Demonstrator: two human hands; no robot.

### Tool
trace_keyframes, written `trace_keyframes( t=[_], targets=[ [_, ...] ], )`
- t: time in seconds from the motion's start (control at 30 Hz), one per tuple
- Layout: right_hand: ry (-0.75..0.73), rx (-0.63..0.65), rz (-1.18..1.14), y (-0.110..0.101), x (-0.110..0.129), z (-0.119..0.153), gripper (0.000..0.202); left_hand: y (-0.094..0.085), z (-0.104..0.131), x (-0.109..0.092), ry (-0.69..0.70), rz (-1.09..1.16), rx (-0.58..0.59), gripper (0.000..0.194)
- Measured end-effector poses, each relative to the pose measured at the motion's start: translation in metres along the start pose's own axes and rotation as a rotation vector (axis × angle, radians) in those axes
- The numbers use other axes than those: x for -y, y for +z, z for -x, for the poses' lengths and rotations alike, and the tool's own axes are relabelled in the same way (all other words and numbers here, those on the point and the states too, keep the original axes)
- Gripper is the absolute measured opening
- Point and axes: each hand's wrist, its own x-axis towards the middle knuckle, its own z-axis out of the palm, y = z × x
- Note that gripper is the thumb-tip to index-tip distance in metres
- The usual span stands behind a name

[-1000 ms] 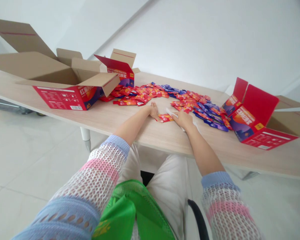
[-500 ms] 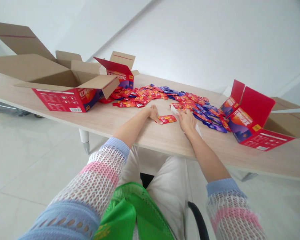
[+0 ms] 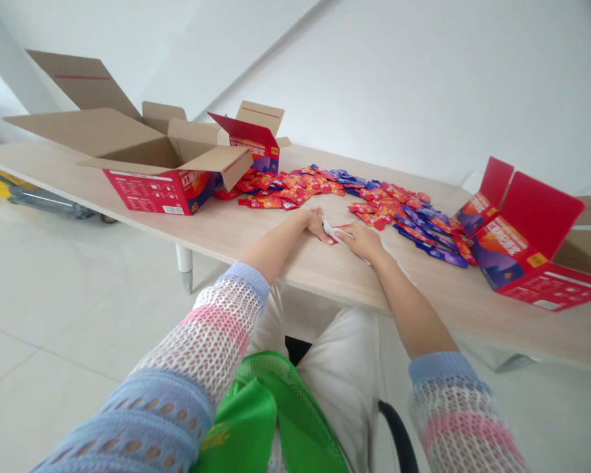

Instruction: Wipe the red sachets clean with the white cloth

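Note:
My left hand [image 3: 317, 224] is closed at the left end of a red sachet [image 3: 345, 228] lying flat on the table. In my right hand [image 3: 365, 242] is a white tissue [image 3: 333, 230], bunched under the fingers and laid over the sachet, so most of the print is covered. A loose tail of the tissue trails behind the right wrist. Just beyond both hands, red and purple sachets [image 3: 305, 187] lie heaped in a curved band across the table.
A large open carton [image 3: 145, 190] stands on the left, with a smaller open red box [image 3: 256, 150] behind it. At the right are more open red boxes [image 3: 515, 253]. The table's [image 3: 320, 279] front edge runs just above my lap.
My right hand has moved left with the tissue, from beside the sachet onto it. My left hand stays at the sachet's left end. The camera view has shifted slightly left.

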Motion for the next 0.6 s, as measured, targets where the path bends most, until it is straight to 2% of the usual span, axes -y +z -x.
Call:
trace_keyframes(
  t=[0.13, 0.43, 0.5, 0.6],
  targets=[
    [0.115, 0.004, 0.043, 0.0, -0.009, -0.003, 0.049, -0.004, -0.004, -0.004, -0.016, -0.084, 0.018, 0.155],
    [0.537, -0.106, 0.058, 0.009, -0.046, 0.0, 0.041, -0.013, 0.009, -0.012, 0.024, -0.154, 0.108, 0.136],
    [0.541, -0.149, 0.049, 0.009, -0.048, 0.002, 0.04, -0.012, 0.006, -0.012, 0.015, -0.16, 0.1, 0.139],
    [0.372, -0.284, 0.041, 0.006, -0.04, 0.008, 0.035, -0.007, -0.002, -0.009, -0.046, -0.163, 0.071, 0.15]
  ],
)
